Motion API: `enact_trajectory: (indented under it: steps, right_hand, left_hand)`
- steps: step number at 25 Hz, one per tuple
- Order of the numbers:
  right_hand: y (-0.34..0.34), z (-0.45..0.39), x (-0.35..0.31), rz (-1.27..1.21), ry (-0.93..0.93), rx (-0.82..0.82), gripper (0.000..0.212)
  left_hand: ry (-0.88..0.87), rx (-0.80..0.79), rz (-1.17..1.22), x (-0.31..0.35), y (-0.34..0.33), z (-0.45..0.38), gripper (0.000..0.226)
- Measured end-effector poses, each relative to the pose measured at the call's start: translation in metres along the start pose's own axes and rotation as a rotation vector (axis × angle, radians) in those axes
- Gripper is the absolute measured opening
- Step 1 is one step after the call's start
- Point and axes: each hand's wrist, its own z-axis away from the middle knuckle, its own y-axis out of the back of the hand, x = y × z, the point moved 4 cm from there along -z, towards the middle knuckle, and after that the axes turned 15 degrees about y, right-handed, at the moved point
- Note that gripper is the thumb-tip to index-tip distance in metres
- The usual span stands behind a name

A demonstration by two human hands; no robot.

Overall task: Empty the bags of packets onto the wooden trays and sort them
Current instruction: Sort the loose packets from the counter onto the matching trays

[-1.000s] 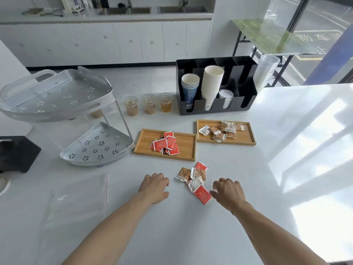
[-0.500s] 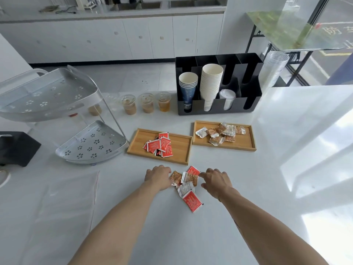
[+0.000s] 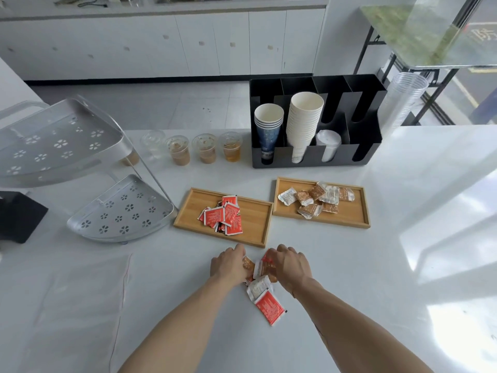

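Note:
Two wooden trays lie side by side on the white table. The left tray (image 3: 192, 218) holds a heap of red packets (image 3: 223, 218). The right tray (image 3: 357, 215) holds several brown and white packets (image 3: 317, 199). In front of the trays a small mixed pile of packets (image 3: 259, 275) lies on the table, with one red packet (image 3: 269, 309) nearest me. My left hand (image 3: 228, 263) rests on the pile's left side, fingers curled over a brown packet. My right hand (image 3: 290, 263) covers the pile's right side, fingers on a red packet. Whether either hand grips a packet is hidden.
An empty clear plastic bag (image 3: 80, 305) lies flat at the front left. A two-tier metal rack (image 3: 80, 170) stands at the left. Several plastic cups of drink (image 3: 205, 149) and a black cup organiser (image 3: 317, 125) stand behind the trays.
Both hands have moved forward and inward from beside the mixed pile until they lie on it from either side. The camera has tilted down slightly.

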Motion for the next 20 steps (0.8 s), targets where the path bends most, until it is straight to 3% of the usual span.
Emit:
enact_trajectory:
  steps: [12, 20]
  right_hand:
    - [0.013, 0.006, 0.0, -0.096, -0.059, 0.01, 0.019]
    - [0.03, 0.043, 0.025, -0.188, -0.222, 0.025, 0.021]
  left_hand:
    - [-0.006, -0.093, 0.169, -0.006, -0.004, -0.003, 0.022]
    - [-0.018, -0.119, 0.355, -0.002, 0.022, 0.009, 0.013]
